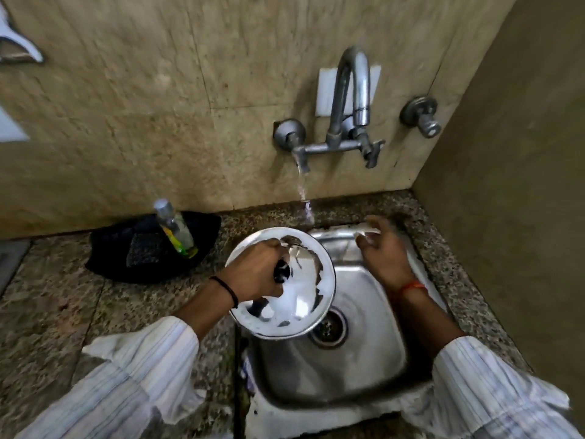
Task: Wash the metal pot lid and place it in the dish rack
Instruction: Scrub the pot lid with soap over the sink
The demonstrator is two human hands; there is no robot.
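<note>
while water runs from the tap [302, 163], we see the left hand [256, 270] clenched on the black knob [281, 271] of the soapy metal pot lid [311, 280], held over the sink's [357, 369] left edge; the right hand [384, 251] hangs loose, fingers spread, above the sink's back rim.

No readable text, brand, number or sign can be made out anywhere in the view. A yellow and green label is carried on the clear bottle [176, 230] standing in the black tray [107, 255] on the bench (its print is too small and blurred to be read). No marking is seen on the white plate [326, 90] fixed to the wall behind the tap [351, 103], nor on the metal pot lid [304, 299], the sink [348, 359] or the valve [422, 117] on the wall.
</note>
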